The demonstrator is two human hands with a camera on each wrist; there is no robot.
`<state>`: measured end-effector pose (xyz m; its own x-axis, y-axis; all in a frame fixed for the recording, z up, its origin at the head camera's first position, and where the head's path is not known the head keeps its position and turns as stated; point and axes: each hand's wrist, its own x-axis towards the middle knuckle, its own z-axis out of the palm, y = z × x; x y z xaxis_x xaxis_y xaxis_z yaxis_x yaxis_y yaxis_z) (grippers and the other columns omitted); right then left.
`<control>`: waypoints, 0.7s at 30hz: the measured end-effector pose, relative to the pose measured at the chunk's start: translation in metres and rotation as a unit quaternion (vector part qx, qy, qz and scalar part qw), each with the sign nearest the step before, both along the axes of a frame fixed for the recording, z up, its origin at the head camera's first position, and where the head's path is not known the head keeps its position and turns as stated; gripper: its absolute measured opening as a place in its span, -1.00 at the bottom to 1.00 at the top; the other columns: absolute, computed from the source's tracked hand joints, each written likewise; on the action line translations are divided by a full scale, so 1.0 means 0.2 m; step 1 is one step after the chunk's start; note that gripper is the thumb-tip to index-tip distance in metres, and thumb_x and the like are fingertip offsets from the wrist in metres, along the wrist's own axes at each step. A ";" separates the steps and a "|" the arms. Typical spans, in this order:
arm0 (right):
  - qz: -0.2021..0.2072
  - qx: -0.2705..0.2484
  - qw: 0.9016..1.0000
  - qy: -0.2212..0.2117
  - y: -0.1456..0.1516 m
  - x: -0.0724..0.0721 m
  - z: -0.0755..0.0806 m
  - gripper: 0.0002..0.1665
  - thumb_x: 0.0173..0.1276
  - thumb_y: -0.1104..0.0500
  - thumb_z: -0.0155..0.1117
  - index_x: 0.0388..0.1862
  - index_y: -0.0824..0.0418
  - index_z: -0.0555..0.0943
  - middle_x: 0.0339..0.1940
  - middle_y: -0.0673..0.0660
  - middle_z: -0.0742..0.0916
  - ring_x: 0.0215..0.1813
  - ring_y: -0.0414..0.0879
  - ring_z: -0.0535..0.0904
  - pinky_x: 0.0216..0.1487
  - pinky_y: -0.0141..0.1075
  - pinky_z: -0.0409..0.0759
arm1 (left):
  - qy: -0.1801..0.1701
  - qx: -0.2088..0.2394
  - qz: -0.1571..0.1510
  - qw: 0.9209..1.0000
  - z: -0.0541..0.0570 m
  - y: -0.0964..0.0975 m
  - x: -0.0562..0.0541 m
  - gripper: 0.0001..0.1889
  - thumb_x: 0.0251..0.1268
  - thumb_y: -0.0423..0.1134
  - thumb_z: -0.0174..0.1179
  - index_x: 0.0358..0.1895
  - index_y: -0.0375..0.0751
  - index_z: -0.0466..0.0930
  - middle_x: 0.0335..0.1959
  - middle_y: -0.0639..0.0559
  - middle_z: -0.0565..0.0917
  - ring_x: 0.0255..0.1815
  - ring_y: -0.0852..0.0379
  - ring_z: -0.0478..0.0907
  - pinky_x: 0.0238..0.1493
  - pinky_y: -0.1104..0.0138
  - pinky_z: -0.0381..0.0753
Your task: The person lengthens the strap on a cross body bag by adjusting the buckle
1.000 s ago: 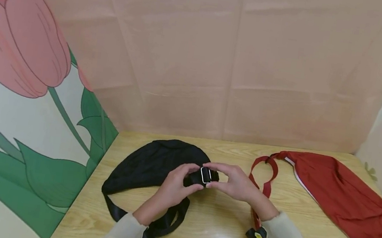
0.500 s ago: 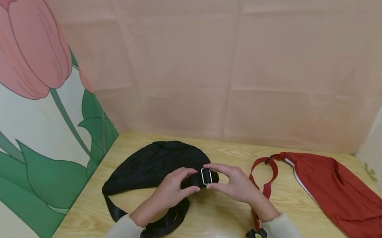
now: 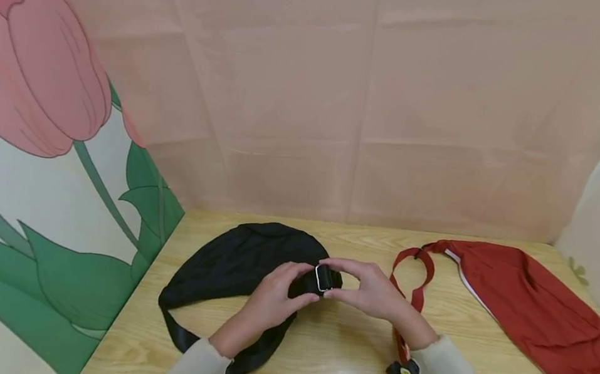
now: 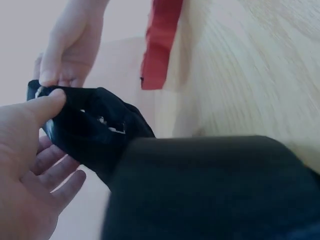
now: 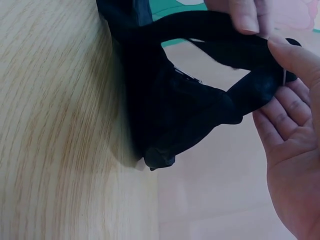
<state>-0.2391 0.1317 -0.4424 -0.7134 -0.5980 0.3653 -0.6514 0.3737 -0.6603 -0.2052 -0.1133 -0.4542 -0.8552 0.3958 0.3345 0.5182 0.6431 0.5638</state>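
A black waist bag (image 3: 244, 262) lies on the left half of the table, its strap (image 3: 178, 330) curving toward the front. Both hands hold part of that strap up at the bag's right end. My left hand (image 3: 276, 292) pinches the black webbing between thumb and fingers. Close beside it, my right hand (image 3: 368, 289) grips the strap at a silver-framed slide buckle (image 3: 323, 277), thumb below and index finger above. In the right wrist view the strap (image 5: 200, 25) forms a loop up from the bag (image 5: 175, 100). The left hand's outer fingers (image 4: 60, 182) extend under the strap.
A red waist bag (image 3: 534, 312) lies at the right, its red strap (image 3: 417, 297) running close to the right forearm. The wooden table (image 3: 322, 367) meets a pinkish sheet (image 3: 286, 116) at the back. A tulip-patterned wall (image 3: 48, 65) stands at the left.
My left hand shifts slightly left along the strap, then back toward the buckle. The strap loop hanging beneath it looks smaller now. My right hand stays nearly still; the view shifts slightly.
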 end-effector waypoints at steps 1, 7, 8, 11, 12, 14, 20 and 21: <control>0.000 0.001 1.000 0.000 0.00 0.00 0.00 -0.36 0.29 0.01 0.49 0.35 0.05 0.58 0.27 0.06 0.68 0.27 0.05 0.62 0.22 0.10 0.54 | -0.010 -0.003 0.003 1.000 0.00 0.00 0.00 -0.43 0.32 0.04 0.35 0.31 -0.11 0.50 0.15 0.03 0.62 0.17 0.12 0.57 0.18 0.18 0.59; -0.002 0.006 1.000 0.002 0.00 0.00 0.00 -0.36 0.30 0.00 0.49 0.36 -0.03 0.56 0.27 0.05 0.68 0.27 0.03 0.62 0.22 0.11 0.55 | -0.050 0.000 0.013 0.999 -0.01 -0.03 0.01 -0.43 0.34 0.13 0.28 0.31 -0.06 0.50 0.13 0.07 0.62 0.15 0.14 0.57 0.17 0.17 0.59; -0.002 0.006 1.000 0.002 0.01 0.00 0.00 -0.36 0.30 0.00 0.49 0.36 -0.03 0.56 0.27 0.05 0.68 0.27 0.03 0.61 0.22 0.11 0.55 | -0.047 0.000 0.012 0.999 0.00 -0.03 0.01 -0.43 0.34 0.13 0.28 0.31 -0.06 0.50 0.13 0.07 0.62 0.15 0.14 0.57 0.17 0.17 0.59; 0.002 0.007 1.000 0.005 0.01 0.00 0.00 -0.35 0.31 -0.01 0.48 0.36 0.04 0.56 0.27 0.04 0.68 0.28 0.03 0.61 0.22 0.12 0.55 | -0.027 0.002 0.003 1.000 0.00 -0.03 0.01 -0.44 0.35 0.12 0.27 0.30 -0.07 0.51 0.14 0.07 0.62 0.15 0.15 0.56 0.17 0.18 0.59; 0.004 0.006 1.000 0.005 0.01 0.00 0.00 -0.35 0.31 -0.01 0.48 0.36 0.05 0.56 0.27 0.04 0.68 0.28 0.03 0.60 0.22 0.12 0.55 | -0.018 0.002 0.000 1.000 0.00 -0.02 0.01 -0.44 0.35 0.11 0.27 0.30 -0.08 0.51 0.15 0.07 0.62 0.16 0.15 0.56 0.17 0.19 0.59; 0.006 0.006 1.000 0.004 0.01 0.00 0.00 -0.35 0.31 -0.01 0.47 0.36 0.06 0.56 0.28 0.04 0.68 0.28 0.04 0.60 0.22 0.13 0.54 | -0.001 0.004 -0.006 1.000 0.00 -0.02 0.01 -0.45 0.34 0.08 0.29 0.29 -0.09 0.52 0.15 0.07 0.63 0.16 0.16 0.56 0.17 0.21 0.60; 0.009 0.005 1.000 0.002 0.01 0.01 0.00 -0.34 0.31 -0.02 0.47 0.36 0.10 0.56 0.25 0.10 0.69 0.25 0.08 0.63 0.21 0.14 0.54 | 0.012 0.000 -0.011 1.000 0.00 0.00 0.01 -0.44 0.31 0.07 0.32 0.29 -0.10 0.52 0.15 0.07 0.63 0.17 0.16 0.55 0.17 0.23 0.59; 0.010 0.005 1.000 0.001 0.01 0.01 0.00 -0.33 0.31 -0.02 0.47 0.36 0.12 0.56 0.25 0.10 0.69 0.25 0.08 0.63 0.21 0.14 0.54 | 0.003 -0.002 -0.010 1.000 0.00 -0.01 0.01 -0.43 0.31 0.08 0.32 0.30 -0.09 0.51 0.15 0.07 0.63 0.17 0.16 0.55 0.18 0.22 0.58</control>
